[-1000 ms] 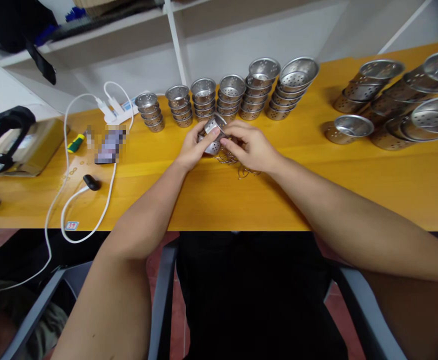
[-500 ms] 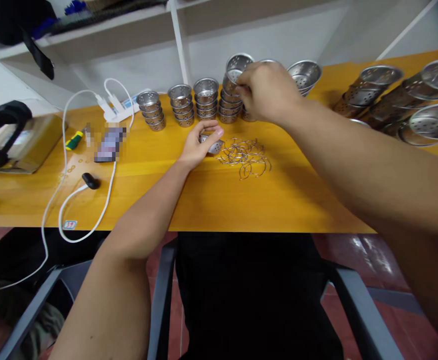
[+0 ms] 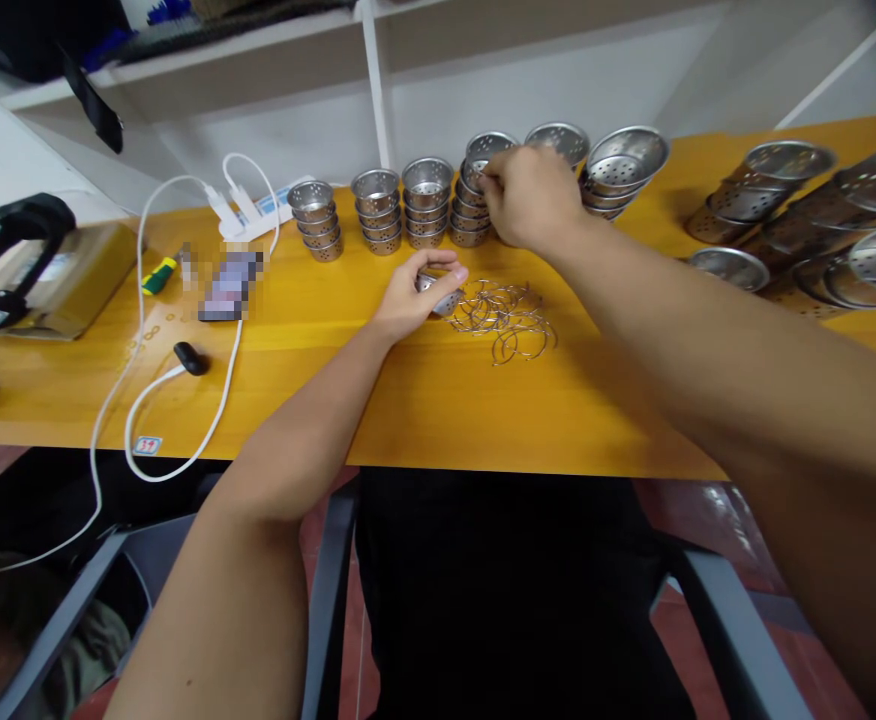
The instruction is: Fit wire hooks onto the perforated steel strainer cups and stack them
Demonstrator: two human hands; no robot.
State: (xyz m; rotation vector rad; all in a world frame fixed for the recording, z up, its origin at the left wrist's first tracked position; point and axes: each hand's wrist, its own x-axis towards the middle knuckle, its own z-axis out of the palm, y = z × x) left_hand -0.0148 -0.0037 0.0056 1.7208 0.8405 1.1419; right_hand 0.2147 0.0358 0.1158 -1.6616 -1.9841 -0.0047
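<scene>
My left hand [image 3: 417,295] is closed around a small perforated metal cup [image 3: 445,303] that lies tilted on the table, beside a loose pile of thin wire rings [image 3: 505,310]. Farther back, my right hand [image 3: 535,195] pinches the rim of another perforated metal cup [image 3: 489,150]. That cup sits at the top of a stack of like cups [image 3: 469,222]; the hand hides part of it, so I cannot tell how deep it is nested. Behind the same hand, more stacked cups [image 3: 558,140] show partly.
Stacks of cups [image 3: 322,225] line the table's back by the white shelf [image 3: 378,90]. Several larger perforated cups [image 3: 772,180] stand at the right. On the left are a phone [image 3: 232,285], a white cable [image 3: 228,390], a power strip [image 3: 258,220], a screwdriver [image 3: 159,276] and a cardboard box [image 3: 93,290].
My right hand has lowered the cup a little onto the stack. My left hand keeps its hold on the small cup. The whole view has shifted slightly.
</scene>
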